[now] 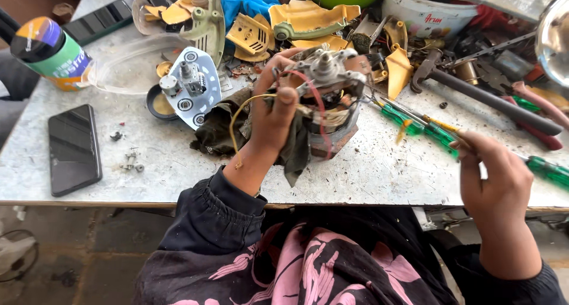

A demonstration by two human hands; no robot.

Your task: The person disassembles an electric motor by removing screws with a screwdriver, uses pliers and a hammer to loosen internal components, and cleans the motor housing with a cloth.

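A scuffed grey bench (148,163) stands over a dark, dusty floor. The left hand (269,118) has its fingers wrapped around a small electric motor (326,97) near mid-bench; the right hand (495,174) pinches a green-handled screwdriver (435,130). Yellow plastic casings (311,17), a hammer (474,91) and a black phone (72,148) lie around.

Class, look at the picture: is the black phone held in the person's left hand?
No, the phone lies flat on the table; the left hand grips a motor.

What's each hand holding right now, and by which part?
Left hand grips the electric motor by its side, with a dark rag. Right hand holds a green-handled screwdriver by its handle.
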